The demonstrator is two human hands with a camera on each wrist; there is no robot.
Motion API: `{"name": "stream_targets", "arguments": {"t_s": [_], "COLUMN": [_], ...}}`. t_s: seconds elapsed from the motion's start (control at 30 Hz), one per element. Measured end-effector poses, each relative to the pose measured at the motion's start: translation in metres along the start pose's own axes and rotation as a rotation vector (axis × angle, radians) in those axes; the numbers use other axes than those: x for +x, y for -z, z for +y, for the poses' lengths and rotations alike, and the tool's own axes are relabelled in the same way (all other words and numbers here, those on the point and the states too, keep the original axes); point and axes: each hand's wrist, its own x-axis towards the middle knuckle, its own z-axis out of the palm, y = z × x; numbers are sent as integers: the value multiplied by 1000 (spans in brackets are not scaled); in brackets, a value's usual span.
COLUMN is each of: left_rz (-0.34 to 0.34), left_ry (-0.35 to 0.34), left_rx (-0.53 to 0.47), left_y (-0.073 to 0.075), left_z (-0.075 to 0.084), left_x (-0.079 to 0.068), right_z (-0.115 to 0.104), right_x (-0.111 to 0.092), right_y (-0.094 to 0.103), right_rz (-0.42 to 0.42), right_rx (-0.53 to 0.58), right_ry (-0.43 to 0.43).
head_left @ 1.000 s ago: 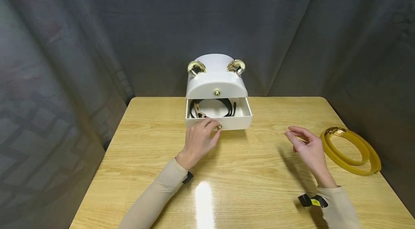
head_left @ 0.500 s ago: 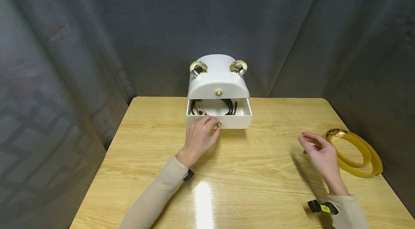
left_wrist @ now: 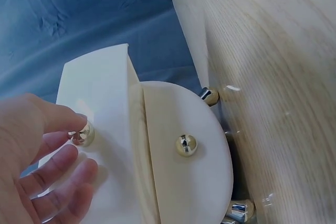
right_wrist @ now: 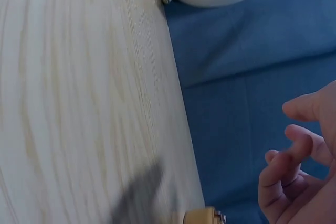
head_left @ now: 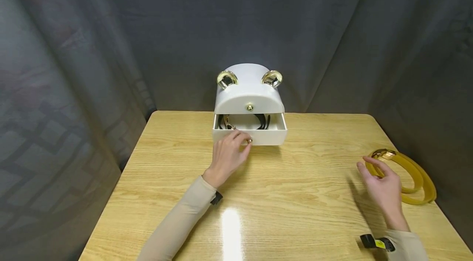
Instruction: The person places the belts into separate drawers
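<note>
My left hand [head_left: 228, 155] pinches the small gold knob [left_wrist: 83, 135] on the front of a white drawer [head_left: 268, 138]. The drawer stands partly pulled out of a white rounded box [head_left: 248, 84], which has two gold ear-shaped pieces on top. Inside it lies a coiled black belt [head_left: 262, 121] with a gold buckle, its front part hidden behind the drawer front. Over at the right, my right hand [head_left: 385, 187] hovers with loosely bent fingers, holding nothing. Just beyond it is a coiled mustard-yellow belt [head_left: 417, 172] with a gold buckle, partly covered by the hand in the head view.
The wooden table [head_left: 303, 195] carries the box near its back edge. Dark grey curtains [head_left: 177, 39] hang behind it and along both sides. A second gold knob [head_left: 250, 107] sits on the box front above the drawer.
The drawer has slid slightly inward with my left hand on its knob. My right hand has moved right and toward me, reaching the yellow belt's near side.
</note>
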Motion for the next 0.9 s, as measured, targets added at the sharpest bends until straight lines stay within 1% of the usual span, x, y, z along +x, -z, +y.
{"name": "stream_targets", "arguments": {"t_s": [0.2,0.33,0.43,0.53,0.7,0.9], "left_rz": [2,2,3,6,6,5], "left_ry": [5,12,15,19,28,29], "left_rx": [-10,-10,-16,-24,-20,-19], "left_y": [-1,-2,-2,-2,-4,-5], "left_z": [-2,-3,-3,-3,-4,-5], "left_x": [2,3,3,3,3,5], "right_z": [16,23,27,30,35,44], "right_x": [5,6,6,7,8,7], "right_y": [9,15,19,22,28,32], "right_rz": [65,79,69,40,-8,-26], "right_rx": [-14,-67,-133,-182,-202,-226], "right_ry": [-41,-44,-73,-113,-146,-155]}}
